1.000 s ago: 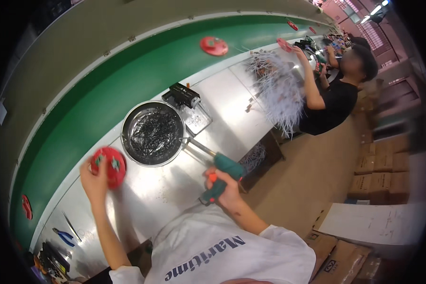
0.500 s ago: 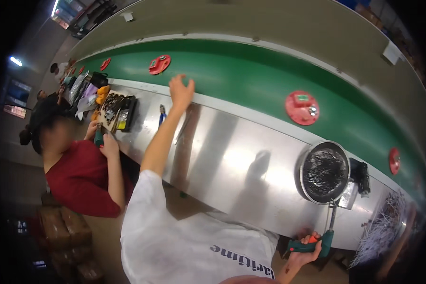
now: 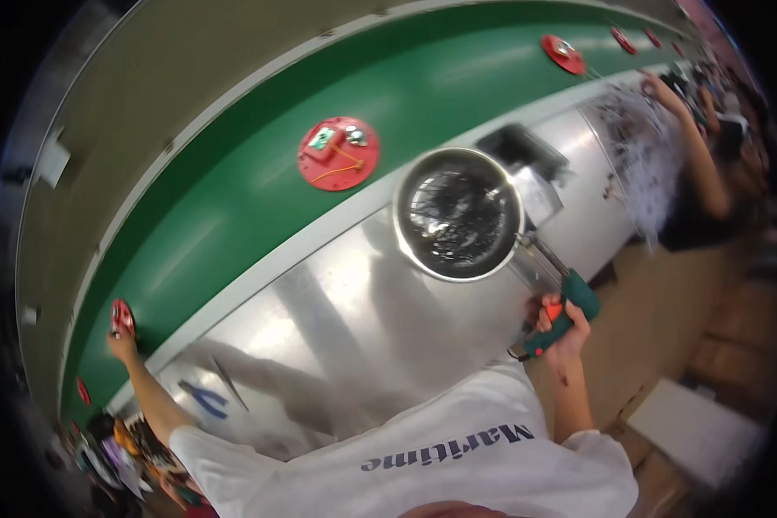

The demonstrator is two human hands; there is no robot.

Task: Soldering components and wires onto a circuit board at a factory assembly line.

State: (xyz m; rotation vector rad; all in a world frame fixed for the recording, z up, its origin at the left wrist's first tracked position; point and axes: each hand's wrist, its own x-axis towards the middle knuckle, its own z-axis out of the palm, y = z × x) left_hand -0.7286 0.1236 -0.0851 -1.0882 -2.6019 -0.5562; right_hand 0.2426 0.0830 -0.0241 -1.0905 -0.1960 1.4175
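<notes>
At the far left, my left hand is on the edge of a red round part on the green belt, its fingers closed at the rim. My right hand grips a green electric screwdriver with a red trigger, its long shaft lying toward a metal bowl. That round bowl stands on the steel bench and holds many small dark, shiny pieces, too blurred to name. Another red round part, with a green board and yellow wire, lies on the belt beyond the bowl.
The green belt runs along the steel bench. Blue-handled pliers and a thin metal tool lie at left. Behind the bowl sits a black box. White wires and a co-worker's arm are at right.
My view has swung to the right. My left hand, apart from the parts and open before, now touches a red round part. My right hand still holds the electric screwdriver.
</notes>
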